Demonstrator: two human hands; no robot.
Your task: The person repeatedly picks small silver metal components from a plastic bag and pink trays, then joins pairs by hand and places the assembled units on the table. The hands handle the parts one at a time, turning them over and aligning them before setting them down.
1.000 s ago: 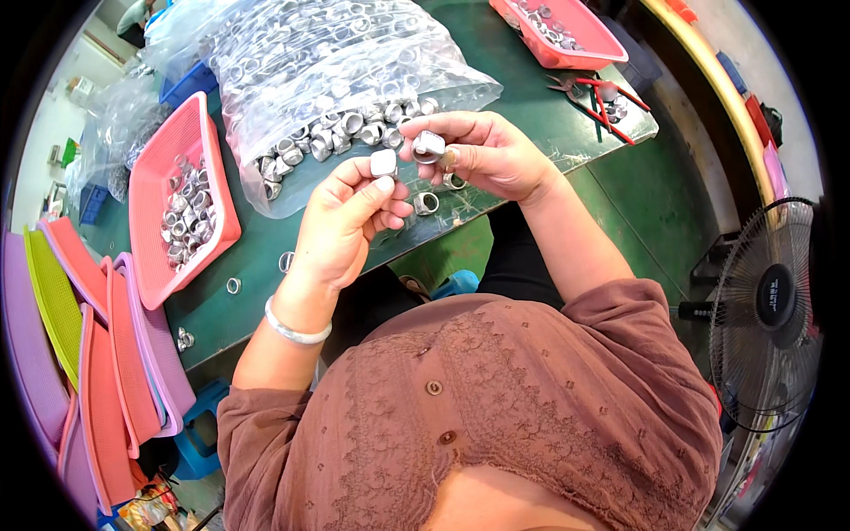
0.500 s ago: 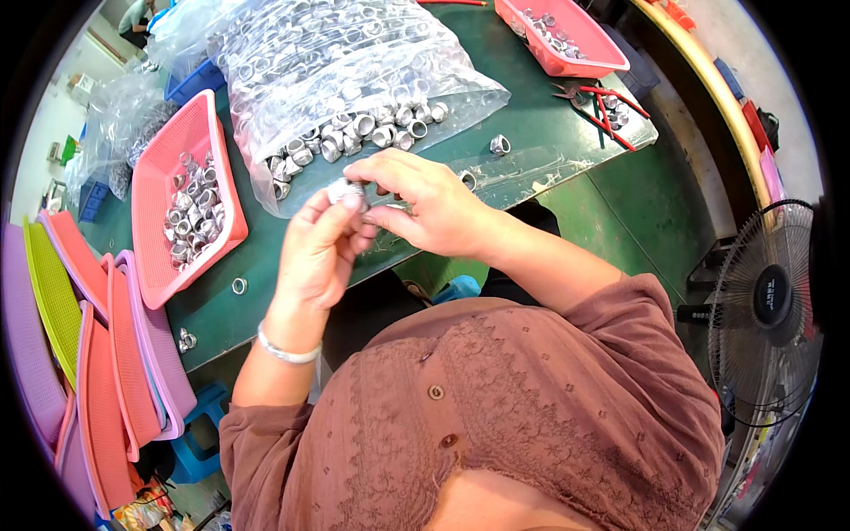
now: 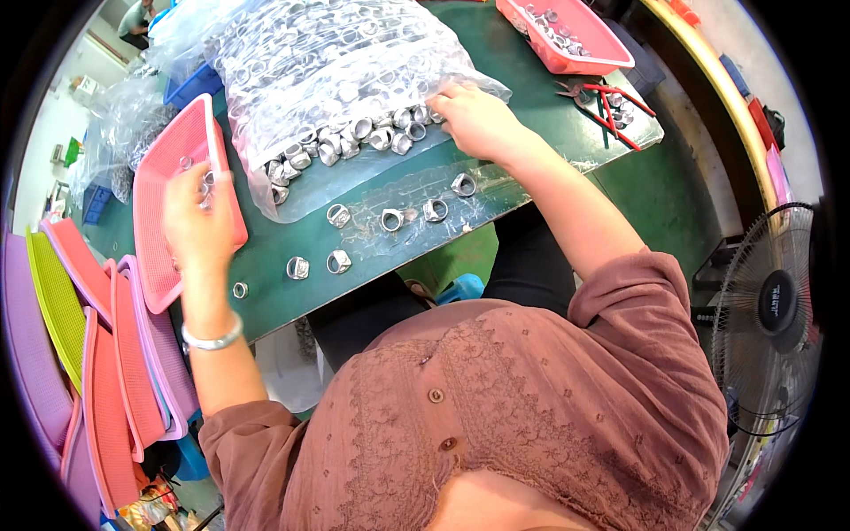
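Note:
My left hand is over the pink basket, which holds silver metal rings; its fingers are blurred and I cannot make out whether they hold anything. My right hand reaches to the right end of the row of rings at the mouth of a clear plastic bag. Its fingers look stretched out against the bag's edge, with the tips partly hidden. Between my hands several loose rings lie on the green table, among them a ring and a ring.
Red-handled pliers lie at the table's right corner below a second pink basket. Stacked coloured baskets stand at the left. A black fan is at the right. A person is far off at the upper left.
My hands were together over a ring and have moved apart: the left to the pink basket, the right to the bag. More loose rings show on the table where my hands were.

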